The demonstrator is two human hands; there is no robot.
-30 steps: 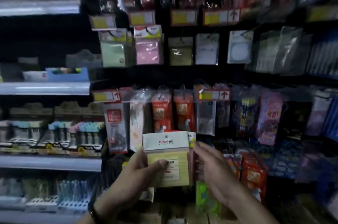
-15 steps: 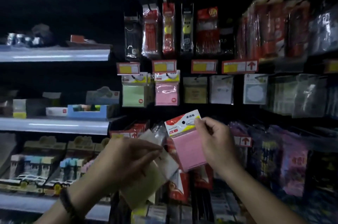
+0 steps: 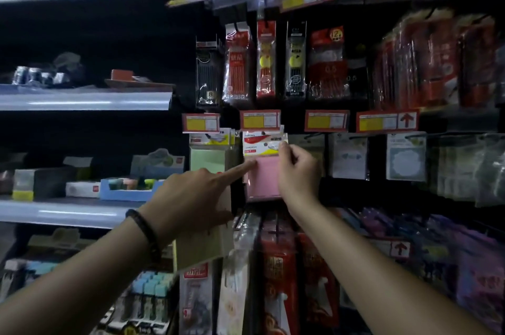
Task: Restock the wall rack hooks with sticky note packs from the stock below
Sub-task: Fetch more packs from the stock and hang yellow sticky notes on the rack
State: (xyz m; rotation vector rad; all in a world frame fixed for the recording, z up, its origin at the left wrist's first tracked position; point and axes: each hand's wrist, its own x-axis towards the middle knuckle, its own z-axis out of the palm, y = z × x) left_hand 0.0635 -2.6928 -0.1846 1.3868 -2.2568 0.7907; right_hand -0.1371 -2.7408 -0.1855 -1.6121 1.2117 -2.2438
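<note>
Head view, looking at a dim wall rack of hanging stationery. Both hands are raised to the row of sticky note packs under the red and yellow price tags.

The right hand pinches the pink pack by the right edge of its white and red header card, thumb and fingertips closed on the card. The pack stands upright against the rack just below a price tag, its long axis vertical, header up, pink pad down, printed face toward the camera. Whether its hole is on the hook cannot be told.

The left hand points its straight index finger up and to the right, the tip touching the upper left corner of the pink pad. Its other fingers are curled round a pale yellow pack, which hangs below the palm, long axis near vertical, its top hidden behind the hand. A dark wristband circles that wrist.

A green pack hangs just left of the pink one, partly behind the left hand. Grey shelves with small boxes run along the left side.
</note>
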